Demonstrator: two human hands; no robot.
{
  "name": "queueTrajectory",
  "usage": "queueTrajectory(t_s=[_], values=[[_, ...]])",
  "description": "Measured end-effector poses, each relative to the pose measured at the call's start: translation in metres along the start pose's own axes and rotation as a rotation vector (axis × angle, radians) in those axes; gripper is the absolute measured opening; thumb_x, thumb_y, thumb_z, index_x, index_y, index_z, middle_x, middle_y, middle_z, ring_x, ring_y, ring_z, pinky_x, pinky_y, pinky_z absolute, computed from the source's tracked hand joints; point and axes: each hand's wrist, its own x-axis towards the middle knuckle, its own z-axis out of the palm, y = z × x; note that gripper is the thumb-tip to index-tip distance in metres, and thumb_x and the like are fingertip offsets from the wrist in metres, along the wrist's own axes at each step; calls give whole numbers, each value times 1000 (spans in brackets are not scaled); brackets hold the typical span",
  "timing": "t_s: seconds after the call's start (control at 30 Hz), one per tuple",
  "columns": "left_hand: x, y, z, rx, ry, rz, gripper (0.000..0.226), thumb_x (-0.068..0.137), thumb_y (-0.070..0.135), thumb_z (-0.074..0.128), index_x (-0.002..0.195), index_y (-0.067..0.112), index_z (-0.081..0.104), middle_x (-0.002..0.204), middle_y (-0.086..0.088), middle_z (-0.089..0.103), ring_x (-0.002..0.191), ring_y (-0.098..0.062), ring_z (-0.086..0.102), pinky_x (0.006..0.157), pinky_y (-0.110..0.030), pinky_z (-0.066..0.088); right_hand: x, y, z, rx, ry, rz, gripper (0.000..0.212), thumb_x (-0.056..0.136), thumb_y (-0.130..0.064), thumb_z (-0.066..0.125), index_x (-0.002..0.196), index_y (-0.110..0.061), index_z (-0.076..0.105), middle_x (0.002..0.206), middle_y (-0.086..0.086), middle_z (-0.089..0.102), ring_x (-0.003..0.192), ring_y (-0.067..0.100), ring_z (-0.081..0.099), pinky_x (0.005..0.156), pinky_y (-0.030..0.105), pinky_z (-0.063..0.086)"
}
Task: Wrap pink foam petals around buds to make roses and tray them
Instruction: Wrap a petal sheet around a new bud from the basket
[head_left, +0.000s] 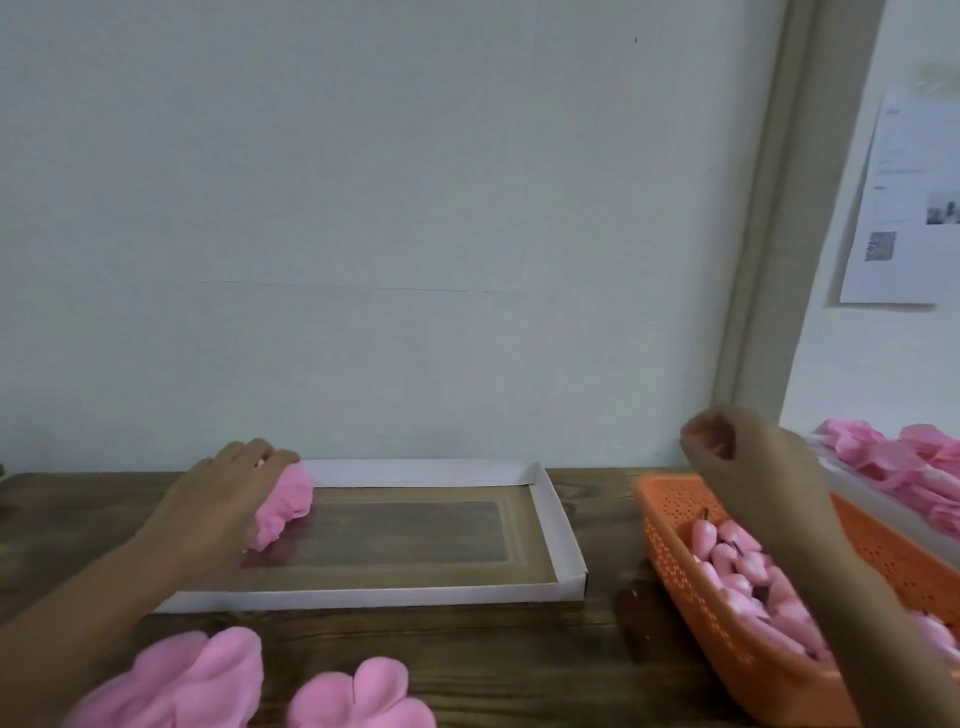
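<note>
Rose (284, 506) sits in the tray's (550, 519) far-left corner, gripped under your left hand (218, 509). Buds (737, 561) lie in the basket (670, 499) just below your right hand (727, 447), which is curled; you cannot tell if it holds anything.

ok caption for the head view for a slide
Left hand holds a pink rose in the white tray; right hand hovers over the orange basket of buds

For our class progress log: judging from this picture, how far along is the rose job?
Done: one rose sits alone in the tray, at its far left corner. In hand: the left hand holds it; the right hand, fingers curled, is raised over the basket of buds. Left: many buds and loose petals on the table.
</note>
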Motion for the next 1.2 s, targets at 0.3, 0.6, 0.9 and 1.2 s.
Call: queueTrajectory(t_s=[0.3,0.6,0.9,1.2], values=[[-52,96,-62,-568,-608,343,24,79,50,71,100,40,75,86,27,72,75,4,65,63,-18,49,31,85,19,-743,-998,144,30,86,-23,81,116,-22,75,111,-2,76,97,14,73,73,23,59],[-59,108,-33,-676,-495,71,38,75,17,77,112,24,69,87,5,79,67,6,61,57,-8,39,40,89,8,-738,-1057,184,44,65,-21,94,103,-34,75,94,-6,75,81,13,77,57,18,57],[-54,101,-36,-653,-462,81,10,71,21,84,79,17,80,75,8,77,67,0,66,57,-13,46,42,90,5,-674,-1179,238,30,72,-10,88,97,-26,83,107,6,79,96,23,78,74,28,65],[-54,103,-42,-931,-366,13,21,76,19,87,66,36,80,75,11,79,72,-3,72,66,-17,54,44,82,-7,-747,-1110,118,44,86,-12,80,124,-26,63,132,2,63,111,23,71,89,32,63]])
